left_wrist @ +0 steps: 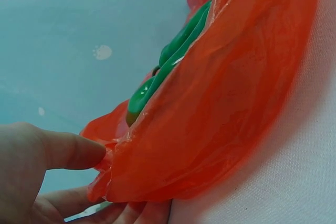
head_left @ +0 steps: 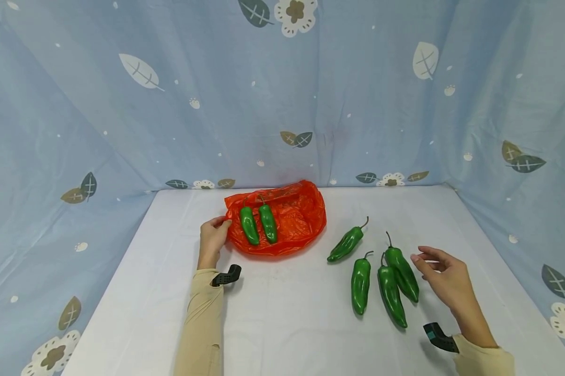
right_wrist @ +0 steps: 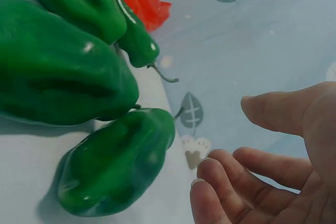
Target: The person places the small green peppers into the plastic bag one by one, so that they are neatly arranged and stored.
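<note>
A red plastic bag [head_left: 293, 222] lies spread at the back of the table with two green peppers on it, one green pepper [head_left: 249, 225] beside the other [head_left: 267, 223]. My left hand [head_left: 214, 237] pinches the bag's left edge between thumb and fingers; the left wrist view shows the thumb [left_wrist: 79, 150] on the crumpled rim. At the right, my right hand [head_left: 444, 271] hovers with relaxed, parted fingers and holds nothing. It is nearest to a green pepper [head_left: 402, 274], which touches another green pepper [head_left: 391, 296] on its left.
Two more green peppers lie apart on the white table [head_left: 282, 324]: one pepper [head_left: 360, 286] left of the touching pair, another pepper [head_left: 347, 244] closer to the bag. A blue patterned curtain [head_left: 226, 104] hangs behind and along both sides.
</note>
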The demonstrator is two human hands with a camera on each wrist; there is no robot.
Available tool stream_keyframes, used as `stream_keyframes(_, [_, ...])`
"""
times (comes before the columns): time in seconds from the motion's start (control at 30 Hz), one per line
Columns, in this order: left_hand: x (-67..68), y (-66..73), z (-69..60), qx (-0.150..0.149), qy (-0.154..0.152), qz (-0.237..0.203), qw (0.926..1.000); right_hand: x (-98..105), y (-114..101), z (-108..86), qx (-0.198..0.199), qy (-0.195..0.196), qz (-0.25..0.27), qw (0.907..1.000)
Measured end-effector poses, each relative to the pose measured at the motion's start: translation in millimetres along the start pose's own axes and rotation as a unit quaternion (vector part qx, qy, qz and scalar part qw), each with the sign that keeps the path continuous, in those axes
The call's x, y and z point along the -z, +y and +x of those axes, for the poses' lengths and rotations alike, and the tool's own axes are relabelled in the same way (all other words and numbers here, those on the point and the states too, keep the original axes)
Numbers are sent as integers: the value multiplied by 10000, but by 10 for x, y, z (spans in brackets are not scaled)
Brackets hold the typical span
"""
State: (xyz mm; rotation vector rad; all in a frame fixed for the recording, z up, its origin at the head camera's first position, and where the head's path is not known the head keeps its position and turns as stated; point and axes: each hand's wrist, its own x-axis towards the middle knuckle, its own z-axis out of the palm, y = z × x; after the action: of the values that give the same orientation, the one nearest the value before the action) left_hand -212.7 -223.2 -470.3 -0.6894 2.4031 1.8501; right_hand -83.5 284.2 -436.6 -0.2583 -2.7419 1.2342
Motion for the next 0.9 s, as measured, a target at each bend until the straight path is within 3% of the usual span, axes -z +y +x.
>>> stream_keyframes(0.67, [20,0,-12,45,-30,2,10000,-32,89,31,-309,-900,-333,9949])
stream_keyframes(0.9, [13,5,-7,46,-60,-77,9999,-30,114,33,-256,-975,-538,9935])
